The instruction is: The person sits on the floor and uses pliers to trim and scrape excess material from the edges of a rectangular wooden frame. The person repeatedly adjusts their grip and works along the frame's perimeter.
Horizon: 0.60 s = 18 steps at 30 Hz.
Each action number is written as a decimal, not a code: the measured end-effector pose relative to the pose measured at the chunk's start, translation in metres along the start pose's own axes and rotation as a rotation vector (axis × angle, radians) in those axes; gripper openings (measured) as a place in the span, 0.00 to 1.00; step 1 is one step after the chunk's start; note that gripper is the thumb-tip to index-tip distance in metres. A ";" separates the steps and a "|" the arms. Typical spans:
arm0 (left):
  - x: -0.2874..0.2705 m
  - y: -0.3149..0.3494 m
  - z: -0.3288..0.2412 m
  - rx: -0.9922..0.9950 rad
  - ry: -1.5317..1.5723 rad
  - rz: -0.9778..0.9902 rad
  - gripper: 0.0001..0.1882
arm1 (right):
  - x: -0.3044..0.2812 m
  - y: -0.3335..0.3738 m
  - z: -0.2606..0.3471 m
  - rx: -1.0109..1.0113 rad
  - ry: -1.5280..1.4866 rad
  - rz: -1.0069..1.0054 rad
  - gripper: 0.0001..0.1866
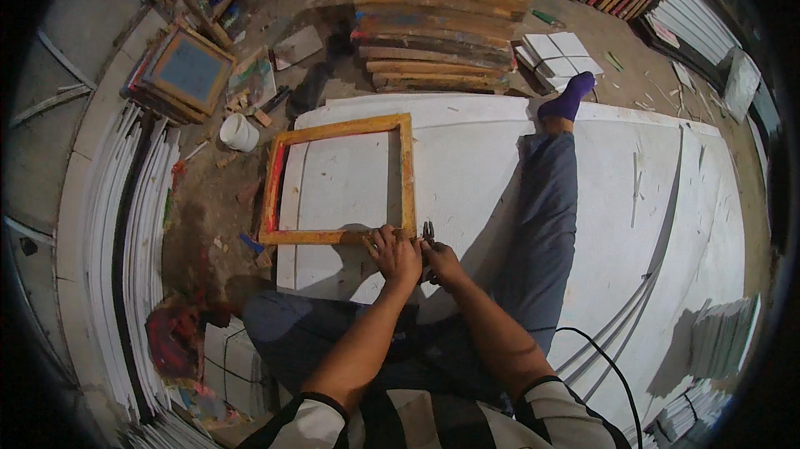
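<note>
A rectangular wooden frame (406, 167), yellow-brown with red stains along its inner left side, lies in front of me on white sheets. My left hand (395, 255) grips its near bar close to the near right corner, fingers bent over the wood. Just right of that corner, my right hand (443, 264) is closed around a pair of dark pliers (428, 230). Their jaws point away from me, beside the frame's corner. Whether the jaws touch the wood or hold anything is too small to tell.
White sheets (492, 165) spread under my outstretched leg (546, 215). Beyond them rises a large stack of wooden frames (433, 15). A white bucket (239, 132) stands at left, near a mesh-covered frame (190, 72). Dark strips (642, 299) and a black cable (615, 370) lie at right.
</note>
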<state>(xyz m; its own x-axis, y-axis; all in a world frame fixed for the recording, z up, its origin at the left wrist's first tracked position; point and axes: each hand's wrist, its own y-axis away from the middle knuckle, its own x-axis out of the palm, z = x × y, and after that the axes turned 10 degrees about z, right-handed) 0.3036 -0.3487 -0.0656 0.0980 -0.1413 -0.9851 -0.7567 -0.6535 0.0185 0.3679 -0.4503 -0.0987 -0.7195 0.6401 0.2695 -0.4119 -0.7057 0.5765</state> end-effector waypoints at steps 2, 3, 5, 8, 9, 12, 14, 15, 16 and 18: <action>0.006 -0.004 0.003 -0.014 0.055 -0.020 0.14 | 0.002 -0.005 -0.003 0.033 0.038 -0.036 0.26; 0.010 -0.005 0.005 -0.023 0.082 -0.030 0.13 | 0.003 -0.004 -0.004 0.024 0.019 -0.011 0.26; 0.017 -0.008 0.004 -0.082 0.117 -0.006 0.12 | 0.006 -0.003 -0.005 0.005 -0.017 0.037 0.26; 0.022 -0.005 0.004 -0.095 0.157 -0.002 0.12 | 0.004 -0.012 -0.018 0.032 0.053 -0.056 0.28; 0.023 -0.004 0.001 -0.083 0.172 -0.007 0.11 | -0.001 -0.017 -0.025 0.024 0.079 -0.065 0.28; 0.021 -0.001 0.003 -0.072 0.287 -0.019 0.11 | -0.014 -0.030 -0.041 0.000 0.182 -0.101 0.27; 0.018 0.005 0.010 -0.047 0.264 -0.068 0.13 | -0.016 -0.035 -0.044 -0.018 0.287 -0.133 0.23; 0.017 0.008 0.013 -0.037 0.250 -0.093 0.14 | -0.015 -0.034 -0.044 -0.024 0.265 -0.125 0.23; 0.017 0.009 0.015 -0.033 0.231 -0.072 0.15 | -0.015 -0.034 -0.043 -0.030 0.242 -0.118 0.23; 0.019 0.010 0.021 -0.029 0.198 -0.033 0.16 | -0.011 -0.028 -0.037 -0.045 0.164 -0.080 0.23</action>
<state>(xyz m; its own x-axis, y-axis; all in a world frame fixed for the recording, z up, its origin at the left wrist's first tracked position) 0.2848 -0.3422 -0.0877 0.2498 -0.2609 -0.9325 -0.7321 -0.6812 -0.0055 0.3665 -0.4483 -0.1466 -0.7630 0.6397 0.0928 -0.4937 -0.6695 0.5550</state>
